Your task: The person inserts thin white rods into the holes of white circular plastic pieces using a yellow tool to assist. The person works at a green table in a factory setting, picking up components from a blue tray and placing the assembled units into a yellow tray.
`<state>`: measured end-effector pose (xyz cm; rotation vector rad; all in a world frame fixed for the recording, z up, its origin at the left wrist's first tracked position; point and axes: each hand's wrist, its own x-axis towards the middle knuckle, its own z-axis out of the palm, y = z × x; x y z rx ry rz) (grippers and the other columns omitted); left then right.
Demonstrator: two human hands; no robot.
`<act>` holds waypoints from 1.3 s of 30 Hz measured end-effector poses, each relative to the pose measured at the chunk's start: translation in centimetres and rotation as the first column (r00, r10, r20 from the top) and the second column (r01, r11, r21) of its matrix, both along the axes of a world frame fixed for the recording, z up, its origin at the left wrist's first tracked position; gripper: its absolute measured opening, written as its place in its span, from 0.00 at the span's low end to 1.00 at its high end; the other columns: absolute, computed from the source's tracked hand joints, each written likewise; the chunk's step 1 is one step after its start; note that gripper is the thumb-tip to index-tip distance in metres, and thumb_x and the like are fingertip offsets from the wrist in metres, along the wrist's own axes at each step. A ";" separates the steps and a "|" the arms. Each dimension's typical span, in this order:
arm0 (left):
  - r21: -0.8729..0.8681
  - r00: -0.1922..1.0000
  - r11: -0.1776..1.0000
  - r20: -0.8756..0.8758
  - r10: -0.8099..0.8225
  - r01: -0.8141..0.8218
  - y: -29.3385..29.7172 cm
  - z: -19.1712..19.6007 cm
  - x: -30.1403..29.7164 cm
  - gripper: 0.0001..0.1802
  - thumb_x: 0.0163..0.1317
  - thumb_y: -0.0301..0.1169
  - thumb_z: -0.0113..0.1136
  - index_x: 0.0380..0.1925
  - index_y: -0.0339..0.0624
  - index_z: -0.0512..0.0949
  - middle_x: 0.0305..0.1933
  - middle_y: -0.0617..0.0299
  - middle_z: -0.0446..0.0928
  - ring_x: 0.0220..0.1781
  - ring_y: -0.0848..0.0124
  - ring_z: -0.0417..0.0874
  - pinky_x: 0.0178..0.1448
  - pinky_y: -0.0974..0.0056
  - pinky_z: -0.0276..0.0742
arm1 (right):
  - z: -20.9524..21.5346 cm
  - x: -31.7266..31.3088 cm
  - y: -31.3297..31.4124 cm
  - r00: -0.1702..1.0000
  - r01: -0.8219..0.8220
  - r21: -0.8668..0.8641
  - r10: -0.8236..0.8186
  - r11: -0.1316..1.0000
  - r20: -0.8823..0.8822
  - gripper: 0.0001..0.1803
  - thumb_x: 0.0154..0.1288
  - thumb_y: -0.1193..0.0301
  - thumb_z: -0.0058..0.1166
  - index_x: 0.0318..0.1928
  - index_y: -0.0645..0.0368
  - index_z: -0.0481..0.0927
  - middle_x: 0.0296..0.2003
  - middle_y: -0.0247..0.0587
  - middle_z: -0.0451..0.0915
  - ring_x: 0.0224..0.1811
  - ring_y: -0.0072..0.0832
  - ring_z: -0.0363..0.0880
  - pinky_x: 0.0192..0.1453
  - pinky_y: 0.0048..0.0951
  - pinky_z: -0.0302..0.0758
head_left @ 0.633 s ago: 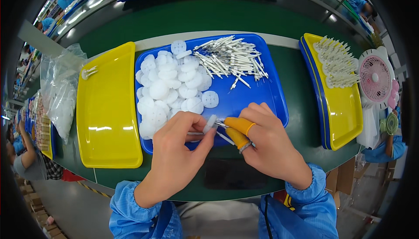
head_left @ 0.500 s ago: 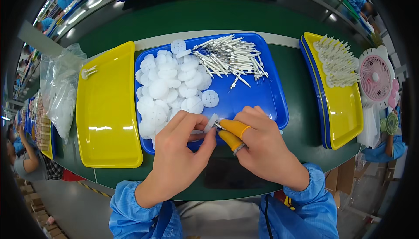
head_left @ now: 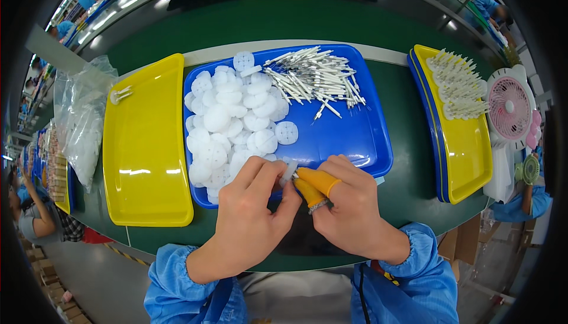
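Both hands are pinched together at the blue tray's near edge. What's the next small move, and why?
Probably press the white disc on fully: the left hand pinches it against the right hand, whose orange-capped fingers meet it, so the joining looks unfinished.

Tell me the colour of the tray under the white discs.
Blue tray, holding the white discs; clearest in the head view.

There is a single view, from a head-worn fisheye camera looking steeply down and forward onto the green surface [head_left: 414,117] straight ahead of the person. It sits close: the left hand [head_left: 251,206] and right hand [head_left: 349,206] fill the lower middle, the forearms entering from the bottom edge. The blue tray [head_left: 349,135] lies at the centre, a yellow tray [head_left: 145,146] to the left and a second yellow tray [head_left: 467,152] to the right. Straight edges bow toward the dark circular rim, where a pink fan [head_left: 509,111] and neighbouring workstations appear small and bent.
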<state>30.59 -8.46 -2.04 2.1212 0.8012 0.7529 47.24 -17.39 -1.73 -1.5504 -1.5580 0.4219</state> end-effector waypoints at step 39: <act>-0.414 0.992 0.910 0.101 0.079 -0.031 1.9 1.3 -0.1 0.08 0.70 0.20 0.70 0.47 0.32 0.84 0.45 0.56 0.84 0.47 0.70 0.89 0.46 0.64 0.93 | 2.8 3.6 -1.0 0.986 -0.128 -0.066 0.135 0.990 0.102 0.26 0.42 0.84 0.65 0.48 0.73 0.89 0.39 0.45 0.75 0.45 0.43 0.75 0.49 0.45 0.69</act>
